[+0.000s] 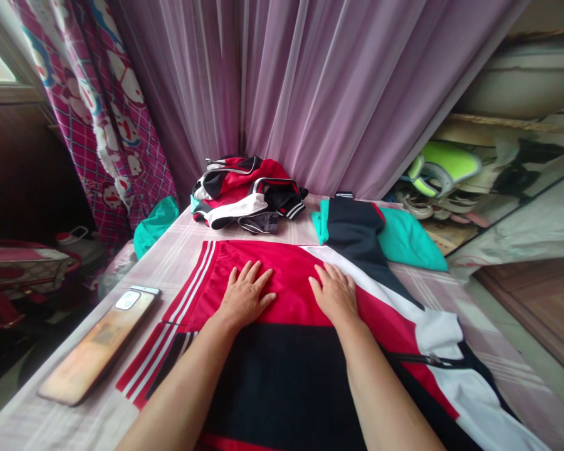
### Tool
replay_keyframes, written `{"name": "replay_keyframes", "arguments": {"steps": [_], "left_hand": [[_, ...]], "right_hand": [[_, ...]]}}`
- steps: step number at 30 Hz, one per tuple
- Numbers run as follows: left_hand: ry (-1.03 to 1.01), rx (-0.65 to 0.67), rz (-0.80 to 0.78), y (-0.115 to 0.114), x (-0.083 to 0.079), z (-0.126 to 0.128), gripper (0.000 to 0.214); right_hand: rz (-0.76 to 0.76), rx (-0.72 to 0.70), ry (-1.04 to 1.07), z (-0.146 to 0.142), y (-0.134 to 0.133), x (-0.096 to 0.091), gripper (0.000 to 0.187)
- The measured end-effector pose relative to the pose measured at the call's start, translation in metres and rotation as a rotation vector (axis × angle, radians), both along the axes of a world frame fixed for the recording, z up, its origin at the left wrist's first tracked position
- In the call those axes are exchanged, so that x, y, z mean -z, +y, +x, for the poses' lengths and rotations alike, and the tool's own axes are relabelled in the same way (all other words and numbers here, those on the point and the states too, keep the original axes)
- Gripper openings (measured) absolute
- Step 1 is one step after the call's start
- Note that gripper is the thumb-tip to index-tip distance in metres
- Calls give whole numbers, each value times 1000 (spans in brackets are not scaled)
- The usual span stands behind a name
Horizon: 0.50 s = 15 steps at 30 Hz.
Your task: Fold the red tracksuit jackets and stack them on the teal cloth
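A red, white and black track jacket [282,369] lies spread on the table in front of me, its striped red-and-white hem toward the left and a zipper at the right. My left hand [247,292] rests flat on the red part near the striped hem, fingers spread. Also on the red cloth, close to the white band, lies my right hand [333,289], palm down with its fingers stretched out. Neither hand grips the fabric. The jacket's near end runs out of view, and my forearms cover parts of it.
A crumpled red, black and white garment [249,194] sits at the table's far edge. Teal and black clothing [404,235] lies at the back right. A phone [101,344] rests at the left on the checked tablecloth [155,275]. Purple curtains [301,94] hang behind; shelves stand right.
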<state>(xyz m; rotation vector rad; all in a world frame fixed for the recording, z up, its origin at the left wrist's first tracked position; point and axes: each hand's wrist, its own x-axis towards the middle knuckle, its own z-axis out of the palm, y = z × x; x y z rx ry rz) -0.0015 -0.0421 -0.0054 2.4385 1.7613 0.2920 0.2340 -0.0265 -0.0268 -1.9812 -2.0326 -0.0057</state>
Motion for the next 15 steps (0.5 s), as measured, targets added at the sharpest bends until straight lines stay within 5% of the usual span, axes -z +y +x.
{"name": "replay_keyframes", "arguments": {"steps": [4, 9, 15], "left_hand": [[-63, 22, 33, 0, -8, 0, 52], [-244, 276, 119, 1, -14, 4, 35], [-244, 363, 61, 2, -10, 6, 31]], "right_hand": [[40, 23, 83, 10, 3, -2, 41], [196, 0, 302, 13, 7, -11, 38], [131, -244, 352, -13, -7, -24, 29]]}}
